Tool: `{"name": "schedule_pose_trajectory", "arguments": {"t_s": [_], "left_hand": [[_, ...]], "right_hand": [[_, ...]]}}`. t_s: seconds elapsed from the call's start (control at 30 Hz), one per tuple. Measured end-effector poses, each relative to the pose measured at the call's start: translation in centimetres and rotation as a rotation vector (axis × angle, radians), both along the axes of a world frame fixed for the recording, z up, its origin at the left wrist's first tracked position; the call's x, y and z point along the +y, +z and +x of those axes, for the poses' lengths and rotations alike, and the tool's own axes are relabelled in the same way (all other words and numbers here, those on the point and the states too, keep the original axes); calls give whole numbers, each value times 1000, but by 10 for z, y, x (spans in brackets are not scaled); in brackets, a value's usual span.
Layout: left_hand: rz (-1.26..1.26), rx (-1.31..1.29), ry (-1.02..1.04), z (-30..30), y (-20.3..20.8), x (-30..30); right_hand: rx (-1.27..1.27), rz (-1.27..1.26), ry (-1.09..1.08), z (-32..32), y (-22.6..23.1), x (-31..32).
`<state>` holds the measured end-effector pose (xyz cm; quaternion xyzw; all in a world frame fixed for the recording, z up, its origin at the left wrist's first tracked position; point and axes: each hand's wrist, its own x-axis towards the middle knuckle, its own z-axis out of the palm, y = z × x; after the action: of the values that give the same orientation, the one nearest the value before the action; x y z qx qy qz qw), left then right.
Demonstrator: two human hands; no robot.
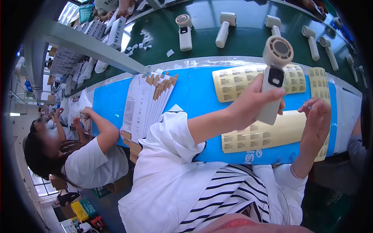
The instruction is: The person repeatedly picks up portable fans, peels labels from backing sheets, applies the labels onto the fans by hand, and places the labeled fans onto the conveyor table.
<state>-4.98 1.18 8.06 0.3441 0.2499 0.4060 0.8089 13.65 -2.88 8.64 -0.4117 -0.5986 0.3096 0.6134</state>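
white shirt cloth [163, 174] lies nearest, worn open over a black-and-white striped top [229, 198]. beyond it, the dark green table [206, 42] spans the far side, with a bright blue cover [198, 85] running left to right along its near side. at the left, a co-worker [97, 167] in a pale top sits bent over the work, one arm reaching to the blue cover's left end. a pale metal bar [89, 44] slants down from the far left to the table's edge. on the blue cover, right of the middle, lie pale yellow label sheets: one far [233, 83], one near [248, 138], and a narrow strip [320, 83] at the right. left of them, white folded boxes [143, 103] with brown flaps overlap in a fanned row. the left hand [252, 103] is closed around the handle of a cream handheld fan [275, 77], thumb across the front, holding it tilted above the label sheets, its round head toward the far side. to the right, the right hand [318, 116] is raised, fingers bent and narrow; whether they pinch something i cannot tell. more fans [186, 37] stretch along the green table, and small white scraps [170, 53] lie at its far left.
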Motion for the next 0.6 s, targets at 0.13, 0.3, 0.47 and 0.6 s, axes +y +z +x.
{"name": "schedule_pose_trajectory", "arguments": {"t_s": [0.13,0.3,0.47,0.6], "left_hand": [[-142,-268,-43,4,42,6],[-208,-460,-121,4,33,13],[-240,-373,-9,9,36,0],[-263,-394,58,11,38,-3]], "right_hand": [[105,153,141,-20,37,-8],[-40,176,92,-33,35,-6],[-69,130,83,-34,29,-8],[-91,125,60,-34,30,-10]]}}
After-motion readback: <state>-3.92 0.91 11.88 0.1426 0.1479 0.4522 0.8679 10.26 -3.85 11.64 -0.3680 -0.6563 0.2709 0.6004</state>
